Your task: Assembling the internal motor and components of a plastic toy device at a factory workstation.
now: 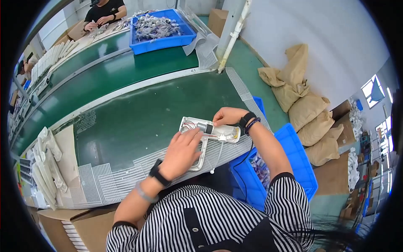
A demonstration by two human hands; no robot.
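A white plastic half-shell (pixel 201 158), shaped like a pistol-grip housing, lies near the front edge of the green work surface. Inside it sit a silver and black cylindrical motor (pixel 204 127) and thin reddish wires. My left hand (pixel 180 152) rests over the shell's left side and handle, fingers stretched out, tips by the motor. At the shell's upper edge, my right hand (pixel 228 116) has its fingers curled and pinched beside the motor's black end. A small white part (pixel 222 137) with a white strip hanging from it lies at the shell's lower edge.
Beside my right arm stand blue bins (pixel 294 155), one with small bagged parts. White housings (pixel 47 164) are piled at left. Across the green conveyor (pixel 105 80), a blue tray (pixel 161 42) holds many parts near a co-worker (pixel 105 14). Brown sacks (pixel 308 110) line the wall.
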